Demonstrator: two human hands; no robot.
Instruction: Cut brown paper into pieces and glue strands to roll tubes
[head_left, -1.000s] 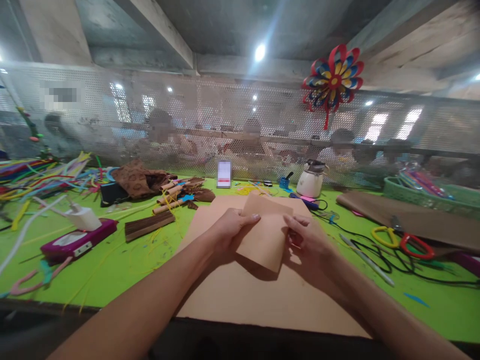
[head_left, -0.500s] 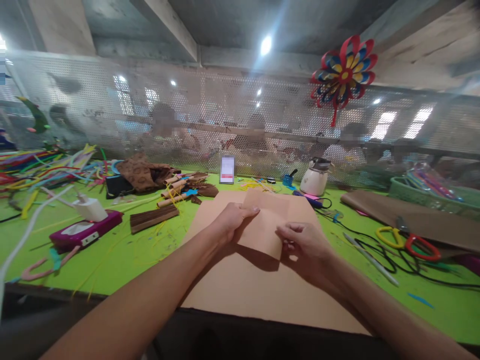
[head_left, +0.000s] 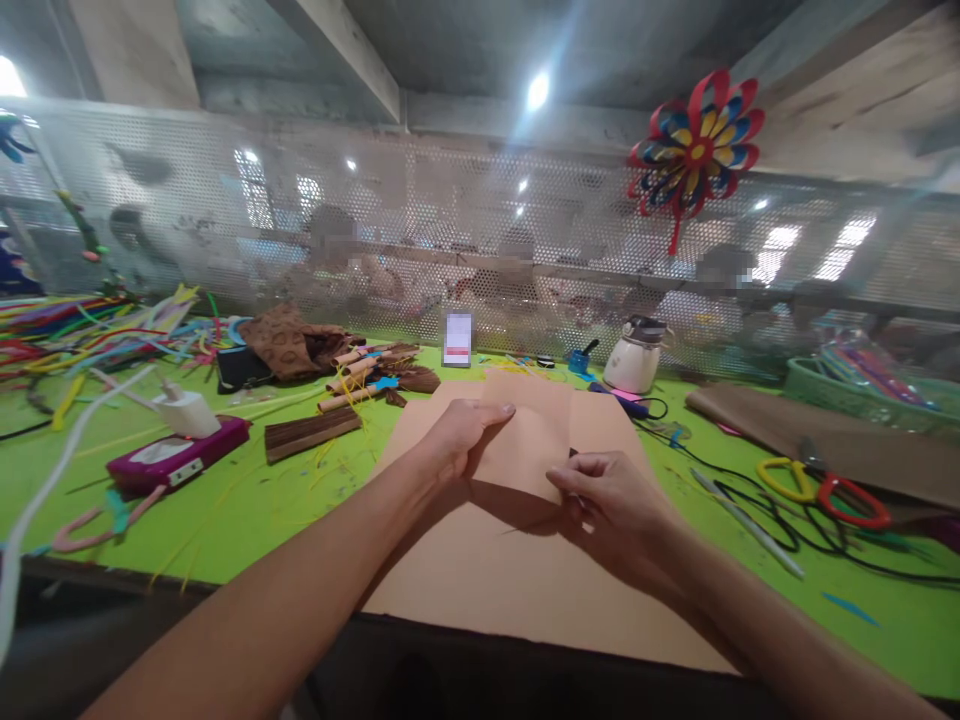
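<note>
Left hand: the left hand [head_left: 469, 435] has the left side of the tan paper piece [head_left: 521, 445] pinched, thumb flat on top. Fingers go underneath so I can't see them, but there's basically no gap in that grip.
Right hand: the right hand [head_left: 600, 485] has thumb and index closed on the lower right corner of the same piece, other fingers curled in.
Paper piece: lifted a bit at its near edge, throwing a shadow on the big tan sheet [head_left: 525, 590] below, right in the middle of the bench.
Bench: bright green tabletop [head_left: 780, 630], pretty messy tbh.
Right side: scissors [head_left: 851, 500] with one yellow and one red handle, a silver pen [head_left: 750, 525] next to a tangled black cable [head_left: 776, 537], then folded brown paper [head_left: 795, 425] in front of a green basket [head_left: 806, 382].
Left side: purple power strip [head_left: 176, 455] with a white charger [head_left: 185, 412] on it, a pleated brown strip [head_left: 313, 432] just past that, and a heap of colourful strips [head_left: 90, 325] farther back.
Back row: a lit phone [head_left: 457, 340] standing upright, and a white jug [head_left: 632, 362] with a dark top.
Decor: red, blue and yellow flower ornament [head_left: 698, 152] against the perforated panel [head_left: 442, 200].
</note>
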